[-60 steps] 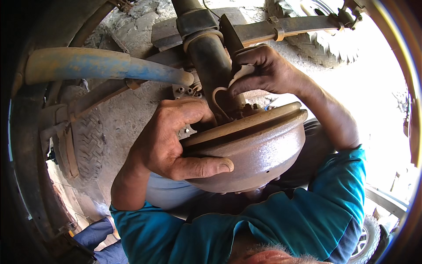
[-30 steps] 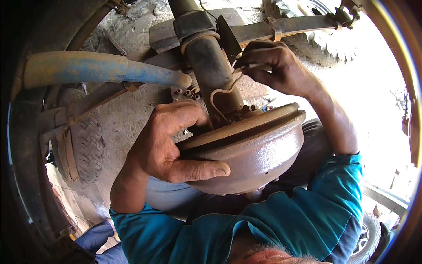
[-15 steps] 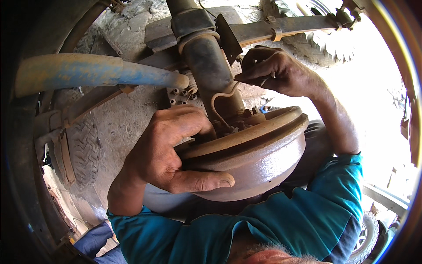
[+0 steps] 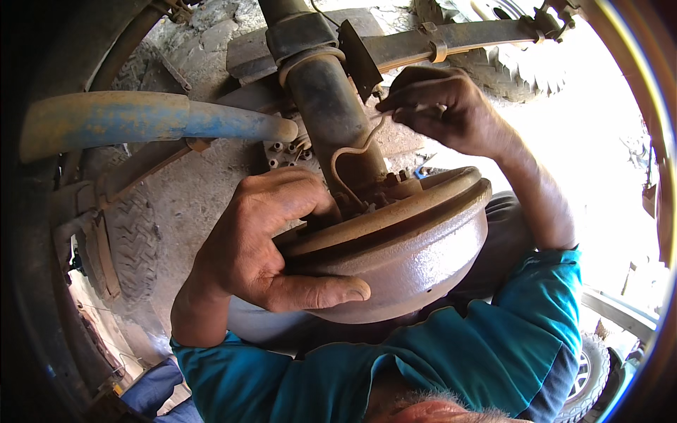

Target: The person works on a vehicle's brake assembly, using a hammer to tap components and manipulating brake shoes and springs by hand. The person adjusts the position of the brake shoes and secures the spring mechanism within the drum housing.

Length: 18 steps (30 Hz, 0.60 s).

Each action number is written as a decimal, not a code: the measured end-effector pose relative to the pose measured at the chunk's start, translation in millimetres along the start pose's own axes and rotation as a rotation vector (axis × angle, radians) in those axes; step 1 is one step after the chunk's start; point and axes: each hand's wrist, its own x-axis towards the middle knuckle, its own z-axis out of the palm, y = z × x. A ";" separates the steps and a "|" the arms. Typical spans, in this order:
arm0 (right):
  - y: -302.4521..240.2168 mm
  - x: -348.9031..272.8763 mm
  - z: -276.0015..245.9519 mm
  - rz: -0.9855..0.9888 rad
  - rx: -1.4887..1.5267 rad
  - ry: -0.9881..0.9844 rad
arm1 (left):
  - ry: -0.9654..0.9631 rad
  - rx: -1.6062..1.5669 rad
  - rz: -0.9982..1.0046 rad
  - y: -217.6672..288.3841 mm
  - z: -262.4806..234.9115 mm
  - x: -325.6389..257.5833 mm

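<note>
A brake drum (image 4: 395, 271) with a rusty rim is mounted at the near end of a dark axle tube (image 4: 330, 99). My left hand (image 4: 257, 236) is clamped over the drum's left edge, its thumb along the outer wall. Its other fingers reach behind the rim beside the axle, where their tips are hidden. A thin bent brake pipe (image 4: 355, 149) rises from the back of the drum along the axle. Above and right of the drum, my right hand (image 4: 455, 113) pinches at the pipe's upper end, close to a dark metal bracket (image 4: 360, 60).
A leaf spring (image 4: 479, 48) crosses behind the axle. From the left juts a worn blue tube (image 4: 141, 116), ending near the axle. Large tyres lie at the left (image 4: 137, 243) and far right (image 4: 522, 74). A small metal part with several studs (image 4: 282, 151) is on the floor.
My right hand's fingers have shifted and turned slightly at the pipe's upper end. My left hand keeps its hold on the drum. The whole view has moved a little.
</note>
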 end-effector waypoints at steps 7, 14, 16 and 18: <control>8.4 -3.7 4.4 -0.015 -0.064 -0.042 | -0.041 0.034 -0.023 2.7 -2.9 -1.0; 2.5 -5.6 1.1 -0.030 0.098 -0.112 | -0.057 0.059 -0.046 4.3 -5.5 -2.2; -8.5 0.0 3.5 -0.083 0.189 -0.119 | -0.057 0.053 -0.054 4.2 -5.3 -3.0; -4.6 0.2 0.5 -0.104 0.142 -0.140 | -0.045 0.026 -0.075 5.2 -3.8 -3.8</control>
